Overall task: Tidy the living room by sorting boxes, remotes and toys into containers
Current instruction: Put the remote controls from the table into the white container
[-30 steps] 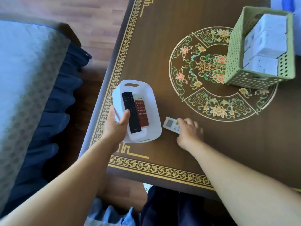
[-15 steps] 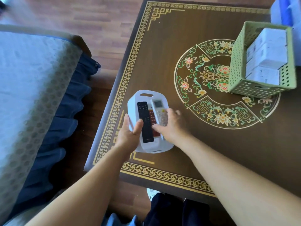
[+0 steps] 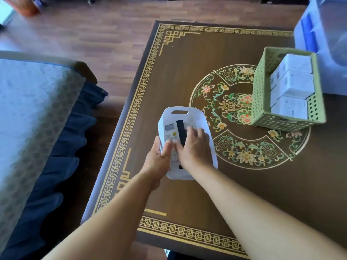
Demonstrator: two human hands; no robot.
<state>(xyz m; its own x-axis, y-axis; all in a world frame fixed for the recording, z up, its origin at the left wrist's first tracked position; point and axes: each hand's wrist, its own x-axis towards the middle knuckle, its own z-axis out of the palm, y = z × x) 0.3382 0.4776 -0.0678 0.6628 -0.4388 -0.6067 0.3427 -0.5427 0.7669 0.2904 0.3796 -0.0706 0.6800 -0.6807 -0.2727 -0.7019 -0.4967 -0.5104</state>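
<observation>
Both hands are in the white tray (image 3: 189, 112) at the middle of the frame, on the brown table (image 3: 187, 76). The left hand (image 3: 159, 156) holds the tray's left edge, thumb on the white remote (image 3: 171, 134). The right hand (image 3: 193, 149) lies flat on the black remote (image 3: 180, 131). White boxes (image 3: 293, 85) fill the green basket (image 3: 262, 94), upper right. No writing is clear enough to read.
</observation>
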